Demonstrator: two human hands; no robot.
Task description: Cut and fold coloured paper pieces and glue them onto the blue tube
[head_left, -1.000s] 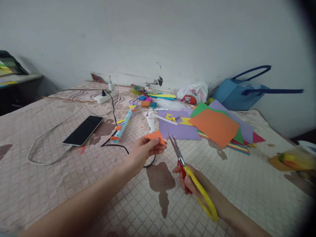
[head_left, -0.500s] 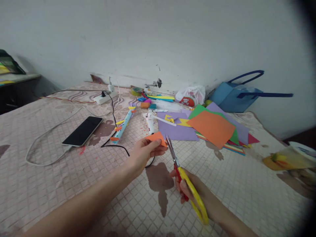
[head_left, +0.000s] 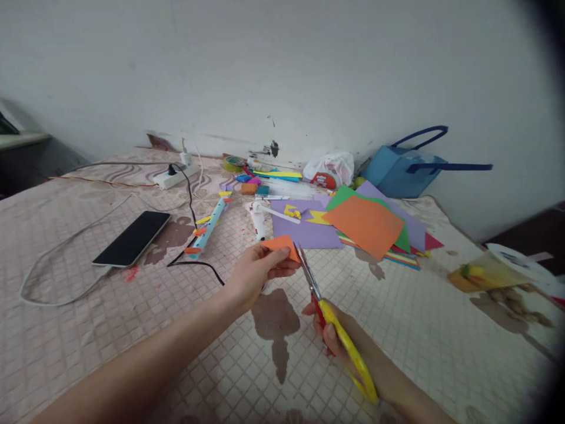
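Note:
Between the thumb and fingers of my left hand (head_left: 260,268) is a small piece of orange paper (head_left: 282,242), held above the table. My right hand (head_left: 331,327) grips scissors (head_left: 339,338) with one yellow and one red handle. Their metal blades point up and away, with the tips right at the paper's right edge; whether they touch it I cannot tell. Just beyond my left hand lies a white glue gun (head_left: 257,219). Left of that is a light blue paper strip (head_left: 209,227) with orange and yellow bits on it.
Coloured paper sheets (head_left: 366,227) are piled at the right, near a blue bag (head_left: 397,171). A phone (head_left: 132,238) with a white cable lies left. A power strip (head_left: 176,175) sits toward the wall. A yellowish cup (head_left: 477,277) lies far right. A black cord (head_left: 198,262) runs toward my left forearm.
The camera view has turned slightly right, so the table things appear shifted left. My hands keep nearly the same pose, with paper and scissors still held; the scissor handles look closer together.

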